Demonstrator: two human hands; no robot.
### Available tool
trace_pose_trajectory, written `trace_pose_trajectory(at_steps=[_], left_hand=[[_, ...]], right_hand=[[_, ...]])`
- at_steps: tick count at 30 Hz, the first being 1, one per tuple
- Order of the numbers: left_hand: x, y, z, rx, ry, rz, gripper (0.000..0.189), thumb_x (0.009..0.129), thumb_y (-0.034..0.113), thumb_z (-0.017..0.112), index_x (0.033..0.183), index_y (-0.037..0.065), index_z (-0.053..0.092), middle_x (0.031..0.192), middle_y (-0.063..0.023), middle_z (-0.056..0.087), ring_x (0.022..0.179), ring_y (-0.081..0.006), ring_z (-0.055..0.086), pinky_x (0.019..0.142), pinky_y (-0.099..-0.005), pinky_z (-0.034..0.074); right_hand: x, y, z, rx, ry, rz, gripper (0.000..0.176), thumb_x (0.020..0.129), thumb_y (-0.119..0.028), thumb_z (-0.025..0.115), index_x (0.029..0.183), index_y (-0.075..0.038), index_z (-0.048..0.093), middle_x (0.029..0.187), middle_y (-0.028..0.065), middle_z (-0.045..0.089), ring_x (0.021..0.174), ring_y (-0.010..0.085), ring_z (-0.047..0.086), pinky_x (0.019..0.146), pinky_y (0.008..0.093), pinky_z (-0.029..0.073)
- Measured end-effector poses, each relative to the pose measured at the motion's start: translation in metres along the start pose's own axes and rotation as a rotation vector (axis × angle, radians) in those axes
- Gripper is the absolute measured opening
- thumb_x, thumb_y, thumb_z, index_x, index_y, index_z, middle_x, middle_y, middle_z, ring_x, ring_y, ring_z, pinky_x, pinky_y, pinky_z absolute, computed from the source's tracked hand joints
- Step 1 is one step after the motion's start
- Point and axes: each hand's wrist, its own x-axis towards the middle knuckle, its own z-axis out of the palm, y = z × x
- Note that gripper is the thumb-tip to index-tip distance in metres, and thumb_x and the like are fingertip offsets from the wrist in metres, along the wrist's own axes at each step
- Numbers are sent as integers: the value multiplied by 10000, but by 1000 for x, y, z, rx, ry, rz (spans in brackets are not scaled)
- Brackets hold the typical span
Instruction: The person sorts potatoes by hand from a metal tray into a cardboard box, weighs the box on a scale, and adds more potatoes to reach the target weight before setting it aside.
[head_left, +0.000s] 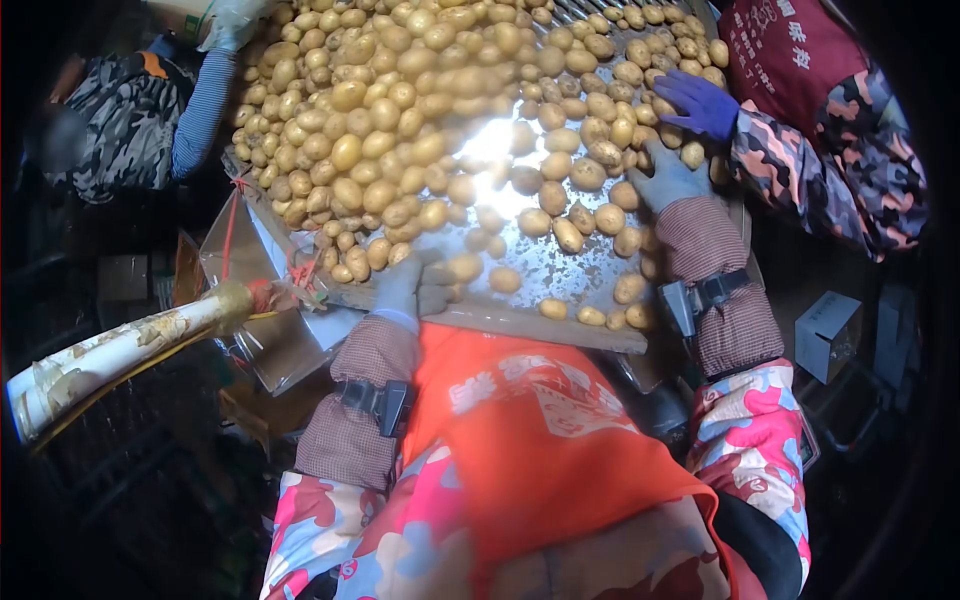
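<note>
Potatoes (pixel 345 152) lie in a thick heap on a metal sorting table (pixel 540 265), thinning out to single ones on the right and near side. My left hand (pixel 408 285), in a grey glove, is at the table's near edge with its fingers curled, close to a few potatoes; whether anything is inside them is hidden. Over on the right, my right hand (pixel 674 180), also gloved in grey, reaches among loose potatoes with fingers apart, seemingly touching some at the table's right side.
A co-worker's purple-gloved hand (pixel 700 103) rests at the right edge, just beyond my right hand. Another person's gloved hand (pixel 228 28) is at the far left. A worn white pipe (pixel 130 352) juts in at left. Cardboard boxes (pixel 828 335) stand below the table. Glare whitens the middle.
</note>
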Motion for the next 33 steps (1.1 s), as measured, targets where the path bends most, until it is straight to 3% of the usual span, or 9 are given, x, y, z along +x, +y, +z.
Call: trace_pose_trajectory(at_steps=[1, 6, 12, 18, 22, 28, 30, 31, 33], left_hand=[[3, -1, -2, -2, -18, 9, 524, 1022, 413, 424, 1313, 5, 579, 1041, -177, 691, 762, -262, 666, 657, -345, 534], [8, -4, -11, 24, -65, 19, 507, 1015, 397, 449, 1313, 8, 579, 1077, -177, 690, 838, -279, 688, 697, -367, 560], [-6, 8, -6, 14, -24, 14, 446, 1008, 354, 483, 1288, 27, 601, 1098, -171, 692, 892, -291, 696, 706, -376, 568], [-12, 14, 12, -109, 96, 26, 386, 1002, 311, 518, 1263, 47, 624, 1119, -164, 694, 946, -302, 705, 715, -384, 576], [-10, -6, 21, -564, -599, -247, 254, 1015, 186, 533, 1229, 104, 643, 1160, -112, 649, 1307, -284, 510, 1072, -470, 419], [8, -30, 74, 335, -358, 626, 265, 1008, 196, 578, 1245, 87, 621, 1143, -81, 645, 1101, -186, 605, 874, -312, 530], [30, -36, 74, 458, -349, 969, 256, 1000, 199, 594, 1223, 76, 626, 1123, -65, 643, 966, -136, 630, 765, -269, 566], [10, -27, 68, -133, -524, 445, 255, 999, 204, 594, 1213, 72, 632, 1117, -62, 642, 938, -125, 623, 761, -275, 572], [-20, -10, 58, -630, -548, -109, 270, 1002, 229, 587, 1212, 64, 631, 1128, -73, 643, 910, -123, 613, 777, -288, 579]], right_hand=[[4, -6, 1, 47, -61, -69, 641, 889, -522, 627, 1441, -215, 517, 1414, 156, 560, 1333, 351, 514, 1110, 492, 397], [0, -40, 5, 39, -212, -339, 668, 904, -503, 624, 1417, -89, 515, 1383, 259, 527, 1294, 388, 533, 1065, 457, 447], [2, -50, 53, 135, -123, -215, 582, 862, -396, 699, 1355, -113, 573, 1379, 231, 497, 1223, 388, 567, 1022, 456, 486], [-1, -40, 46, 306, -60, -248, 473, 801, -311, 766, 1229, -138, 661, 1326, 158, 544, 1201, 348, 579, 1006, 419, 495], [-41, -40, 39, 611, 187, -395, 405, 781, -147, 786, 1170, -104, 683, 1260, 139, 600, 1200, 314, 584, 1002, 373, 494], [-73, -101, -5, 809, -273, -804, 456, 885, -180, 702, 1336, -151, 637, 1386, 157, 582, 1241, 313, 583, 1043, 387, 483], [-8, -108, 19, 764, -176, -573, 439, 920, -210, 662, 1349, -129, 620, 1405, 158, 574, 1249, 327, 578, 1047, 397, 474], [27, -114, 27, 685, -139, -475, 438, 932, -219, 646, 1356, -119, 608, 1409, 157, 572, 1252, 335, 577, 1047, 404, 472], [62, -138, 24, 247, -55, -450, 449, 929, -211, 635, 1362, -104, 576, 1384, 157, 585, 1240, 356, 586, 1039, 422, 476]])
